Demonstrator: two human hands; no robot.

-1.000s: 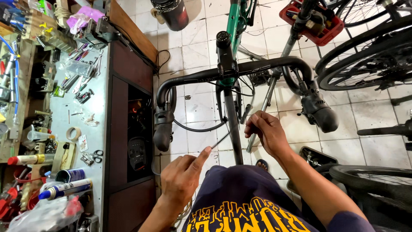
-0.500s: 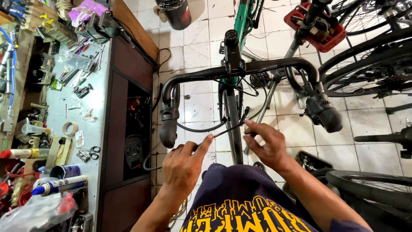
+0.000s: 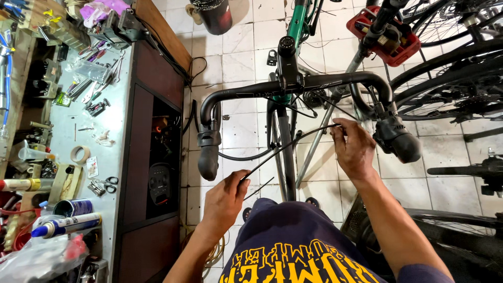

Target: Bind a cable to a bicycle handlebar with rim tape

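While my left hand and right hand pinch the cable ends, it spans taut. It looks thin, springy, slippery; I'd grip near the tips

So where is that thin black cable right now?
In the head view the black cable runs slantwise between both hands, from the left hand up to the right hand, just below the bicycle handlebar.

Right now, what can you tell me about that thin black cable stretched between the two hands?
The black cable is thin, smooth and slightly bowed, running on a slant in front of the bicycle frame. The left hand pinches its lower end; the right hand holds its upper end beside the right brake lever, below the black drop handlebar.
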